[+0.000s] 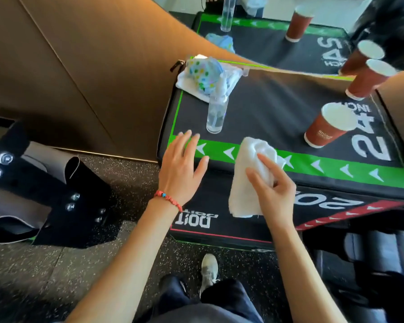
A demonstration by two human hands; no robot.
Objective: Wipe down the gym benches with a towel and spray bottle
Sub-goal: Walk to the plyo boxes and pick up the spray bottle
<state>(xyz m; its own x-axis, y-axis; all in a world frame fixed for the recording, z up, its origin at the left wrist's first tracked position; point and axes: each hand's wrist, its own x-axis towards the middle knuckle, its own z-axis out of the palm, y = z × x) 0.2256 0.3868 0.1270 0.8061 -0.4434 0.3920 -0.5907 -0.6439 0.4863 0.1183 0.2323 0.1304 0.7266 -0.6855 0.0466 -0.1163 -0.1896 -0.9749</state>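
Observation:
A black padded box [277, 113] with a green arrow stripe fills the middle right. My right hand [272, 183] grips a white towel [247, 178] that drapes over the box's front edge. My left hand [183, 164] hovers with fingers spread over the box's front left corner, holding nothing. A clear spray bottle [216, 110] stands upright on the box just beyond my left hand.
A red paper cup [326, 127] stands on the box at the right, two more [368, 78] at its far right edge. A white cloth with a dotted blue bag [205, 75] lies at the far left corner. A mirror behind repeats the scene. Black equipment [44, 194] stands on the left floor.

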